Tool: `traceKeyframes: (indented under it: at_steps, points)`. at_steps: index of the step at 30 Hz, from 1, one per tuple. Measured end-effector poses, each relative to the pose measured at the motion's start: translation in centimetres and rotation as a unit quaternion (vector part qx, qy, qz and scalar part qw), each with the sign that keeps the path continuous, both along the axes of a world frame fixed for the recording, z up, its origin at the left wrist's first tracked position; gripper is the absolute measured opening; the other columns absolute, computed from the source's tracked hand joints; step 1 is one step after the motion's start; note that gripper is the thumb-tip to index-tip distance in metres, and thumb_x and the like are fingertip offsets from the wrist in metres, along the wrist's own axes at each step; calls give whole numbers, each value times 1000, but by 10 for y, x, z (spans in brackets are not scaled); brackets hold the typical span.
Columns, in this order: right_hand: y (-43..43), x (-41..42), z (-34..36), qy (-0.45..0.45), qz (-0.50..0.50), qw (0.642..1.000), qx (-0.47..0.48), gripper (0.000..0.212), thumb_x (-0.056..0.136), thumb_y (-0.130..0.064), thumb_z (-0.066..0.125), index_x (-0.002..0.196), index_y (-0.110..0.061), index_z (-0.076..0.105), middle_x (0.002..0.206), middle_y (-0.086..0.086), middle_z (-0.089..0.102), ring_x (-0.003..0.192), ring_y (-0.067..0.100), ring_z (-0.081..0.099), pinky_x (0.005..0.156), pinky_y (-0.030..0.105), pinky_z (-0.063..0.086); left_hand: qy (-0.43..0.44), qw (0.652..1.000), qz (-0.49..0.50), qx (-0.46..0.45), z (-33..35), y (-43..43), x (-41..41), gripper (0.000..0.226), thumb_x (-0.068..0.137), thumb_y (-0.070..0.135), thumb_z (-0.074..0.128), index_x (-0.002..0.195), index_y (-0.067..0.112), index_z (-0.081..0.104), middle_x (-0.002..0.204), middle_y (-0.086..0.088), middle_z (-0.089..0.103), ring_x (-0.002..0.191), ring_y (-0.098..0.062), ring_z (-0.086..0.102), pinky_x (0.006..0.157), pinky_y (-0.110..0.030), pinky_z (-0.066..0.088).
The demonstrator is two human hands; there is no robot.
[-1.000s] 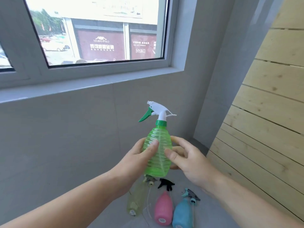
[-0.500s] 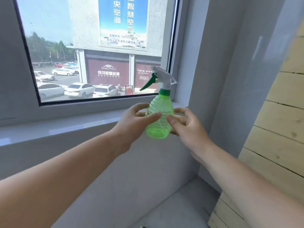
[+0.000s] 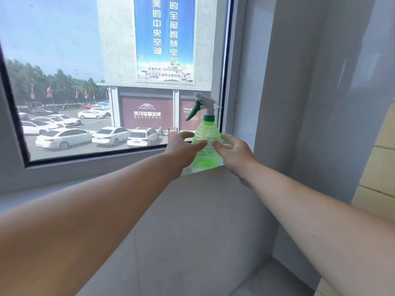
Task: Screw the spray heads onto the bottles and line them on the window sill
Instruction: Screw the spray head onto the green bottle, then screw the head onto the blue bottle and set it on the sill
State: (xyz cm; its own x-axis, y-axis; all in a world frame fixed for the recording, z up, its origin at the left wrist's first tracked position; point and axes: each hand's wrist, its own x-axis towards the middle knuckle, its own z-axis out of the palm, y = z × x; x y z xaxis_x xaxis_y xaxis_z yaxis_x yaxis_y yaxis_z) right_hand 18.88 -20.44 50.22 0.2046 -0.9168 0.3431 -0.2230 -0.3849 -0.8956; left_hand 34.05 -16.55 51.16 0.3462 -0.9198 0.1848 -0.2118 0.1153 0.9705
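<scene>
A green ribbed spray bottle [image 3: 207, 144] with a white spray head and green trigger stands upright at the right end of the grey window sill [image 3: 89, 180], its base resting on the sill. My left hand [image 3: 183, 149] wraps its left side, thumb across the front. On the bottle's right side, my right hand [image 3: 233, 153] holds it with thumb and fingers. The spray head sits on the bottle's neck with its trigger pointing left.
The window frame's right post [image 3: 239, 82] and a grey wall corner [image 3: 299, 103] stand close beside the bottle. A wooden slatted wall [image 3: 380, 157] is at the far right. The sill stretches left of the bottle along the glass.
Both hands carried the green bottle up from near the floor and forward onto the sill's right end. The other bottles on the floor have dropped out of view.
</scene>
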Motion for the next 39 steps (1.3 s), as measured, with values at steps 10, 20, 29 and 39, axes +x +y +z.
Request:
traceKeyframes:
  at_steps: [10, 20, 29, 39]
  points:
    - [-13, 12, 0, 66, -17, 998, -4, 62, 96, -45, 56, 153, -29, 35, 152, 5, 48, 136, 23, 48, 105, 31, 40, -60, 997, 44, -2, -4, -18, 0, 71, 90, 42, 76, 153, 21, 49, 143, -12, 64, 130, -37, 63, 105, -46, 54]
    - [23, -36, -16, 53, -66, 995, -51, 48, 95, -46, 56, 137, -23, 51, 115, -6, 64, 108, 12, 58, 84, 29, 48, -77, 993, 68, -59, -4, 34, -11, 50, 88, 41, 78, 128, 17, 58, 116, -10, 69, 98, -27, 71, 90, -44, 61]
    - [87, -127, -159, 98, -88, 983, 131, 20, 95, -31, 62, 95, -13, 69, 97, 16, 74, 82, 28, 69, 69, 33, 51, -153, 979, -108, 80, -143, 89, -76, 23, 90, 29, 76, 106, 14, 67, 89, -8, 76, 74, -25, 70, 75, -50, 63]
    - [145, -198, -355, 227, -74, 892, 384, 20, 91, -26, 65, 95, -6, 65, 86, 9, 63, 73, 25, 63, 65, 35, 50, -231, 849, -258, 400, -368, 168, -165, 60, 92, 41, 72, 139, 9, 53, 123, -10, 67, 105, -25, 64, 85, -30, 49]
